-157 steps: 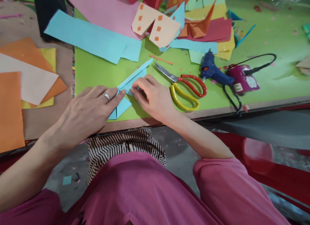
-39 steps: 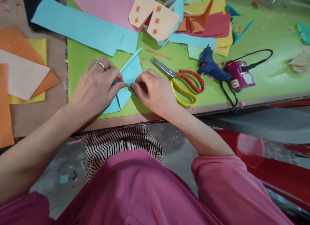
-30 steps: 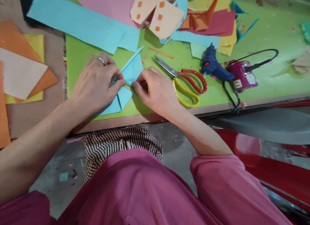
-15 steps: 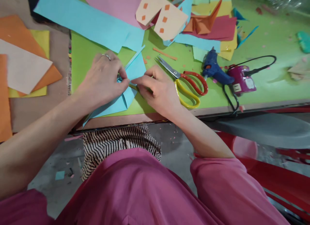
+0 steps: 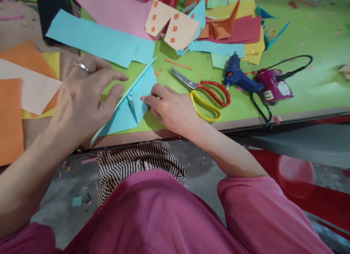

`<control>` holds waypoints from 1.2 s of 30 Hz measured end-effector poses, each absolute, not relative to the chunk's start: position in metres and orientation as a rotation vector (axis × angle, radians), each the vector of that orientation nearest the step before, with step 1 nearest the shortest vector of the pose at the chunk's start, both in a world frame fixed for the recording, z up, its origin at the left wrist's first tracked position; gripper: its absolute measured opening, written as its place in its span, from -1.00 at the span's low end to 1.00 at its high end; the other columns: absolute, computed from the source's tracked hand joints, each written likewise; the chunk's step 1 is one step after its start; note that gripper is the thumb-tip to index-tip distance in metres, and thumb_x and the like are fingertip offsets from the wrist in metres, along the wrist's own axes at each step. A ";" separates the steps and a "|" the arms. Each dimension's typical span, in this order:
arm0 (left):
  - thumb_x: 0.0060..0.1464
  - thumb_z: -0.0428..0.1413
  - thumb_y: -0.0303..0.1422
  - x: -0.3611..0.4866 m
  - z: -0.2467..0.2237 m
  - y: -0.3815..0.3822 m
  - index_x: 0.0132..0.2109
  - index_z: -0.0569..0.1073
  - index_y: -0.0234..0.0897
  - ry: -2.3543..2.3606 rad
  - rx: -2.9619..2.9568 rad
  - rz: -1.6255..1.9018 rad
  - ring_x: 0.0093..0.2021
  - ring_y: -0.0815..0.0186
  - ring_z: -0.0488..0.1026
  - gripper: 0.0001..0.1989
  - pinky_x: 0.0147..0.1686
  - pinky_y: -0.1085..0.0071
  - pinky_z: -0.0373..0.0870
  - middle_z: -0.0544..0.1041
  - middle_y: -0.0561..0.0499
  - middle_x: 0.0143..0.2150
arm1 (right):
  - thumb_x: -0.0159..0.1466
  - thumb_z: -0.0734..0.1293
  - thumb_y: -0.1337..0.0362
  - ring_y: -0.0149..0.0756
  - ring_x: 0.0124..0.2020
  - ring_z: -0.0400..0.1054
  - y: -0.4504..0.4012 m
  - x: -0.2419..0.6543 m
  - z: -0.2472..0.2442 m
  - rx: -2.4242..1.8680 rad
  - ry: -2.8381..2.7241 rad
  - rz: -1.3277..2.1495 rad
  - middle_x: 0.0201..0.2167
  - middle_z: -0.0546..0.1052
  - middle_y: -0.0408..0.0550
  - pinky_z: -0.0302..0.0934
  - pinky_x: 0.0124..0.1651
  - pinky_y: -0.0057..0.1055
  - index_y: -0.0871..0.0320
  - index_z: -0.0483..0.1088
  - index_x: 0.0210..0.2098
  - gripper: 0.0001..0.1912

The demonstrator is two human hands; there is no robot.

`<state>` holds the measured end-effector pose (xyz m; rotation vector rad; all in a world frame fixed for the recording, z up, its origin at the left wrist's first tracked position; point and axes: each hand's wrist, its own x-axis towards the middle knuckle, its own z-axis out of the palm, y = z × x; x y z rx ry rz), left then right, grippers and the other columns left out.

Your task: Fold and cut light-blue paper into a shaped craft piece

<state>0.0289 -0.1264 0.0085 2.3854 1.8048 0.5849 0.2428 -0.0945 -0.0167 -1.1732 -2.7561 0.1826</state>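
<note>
A folded light-blue paper lies at the table's front edge, with a narrow folded strip along its upper left side and a raised flap near its middle. My right hand is closed at the paper's right edge, its curled fingertips on the flap. To the left of the paper, my left hand hovers with thumb and forefinger apart and nothing between them; a ring is on one finger. Scissors with one red and one yellow handle rest just beyond my right hand.
A blue glue gun and a purple box with a cable lie to the right. Farther back are a blue paper strip, a cream cutout with orange squares and coloured scraps. Orange sheets lie at left.
My left hand has let go of the folded blue paper and moved left, its fingers spreading. My right hand stays at the paper. The whole view has shifted slightly.
</note>
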 end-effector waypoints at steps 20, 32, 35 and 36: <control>0.38 -0.13 0.04 0.048 -0.021 -0.154 0.33 0.37 -0.48 1.768 2.838 0.137 -0.04 -0.09 0.49 -0.29 -0.15 0.09 0.38 0.58 -0.34 -0.01 | 0.41 0.15 0.38 -0.27 -0.17 0.34 -0.090 0.251 -0.031 -1.091 -2.681 0.245 -0.09 0.49 0.02 -0.19 -0.42 -0.30 0.14 0.51 0.07 -0.62; 0.39 -0.18 0.03 0.053 -0.015 -0.153 0.30 0.42 -0.38 1.835 2.568 0.201 0.15 -0.23 0.40 -0.34 0.04 -0.11 0.37 0.46 -0.37 0.23 | 0.42 0.13 0.36 -0.26 -0.19 0.34 -0.090 0.252 -0.031 -1.107 -2.710 0.255 -0.06 0.49 0.03 -0.22 -0.43 -0.30 0.14 0.49 0.10 -0.62; 0.38 -0.18 0.08 0.054 -0.014 -0.152 0.27 0.43 -0.36 1.823 2.589 0.232 0.23 -0.26 0.36 -0.32 0.10 -0.14 0.34 0.38 -0.36 0.35 | 0.42 0.13 0.37 -0.26 -0.20 0.32 -0.090 0.251 -0.030 -1.099 -2.725 0.252 -0.06 0.47 0.04 -0.23 -0.43 -0.30 0.14 0.47 0.13 -0.60; 0.37 -0.19 0.10 0.054 -0.015 -0.152 0.28 0.42 -0.36 1.802 2.603 0.249 0.26 -0.25 0.35 -0.30 0.12 -0.13 0.33 0.38 -0.35 0.36 | 0.42 0.13 0.37 -0.25 -0.20 0.32 -0.090 0.251 -0.029 -1.092 -2.731 0.247 -0.06 0.47 0.05 -0.22 -0.43 -0.30 0.15 0.47 0.14 -0.59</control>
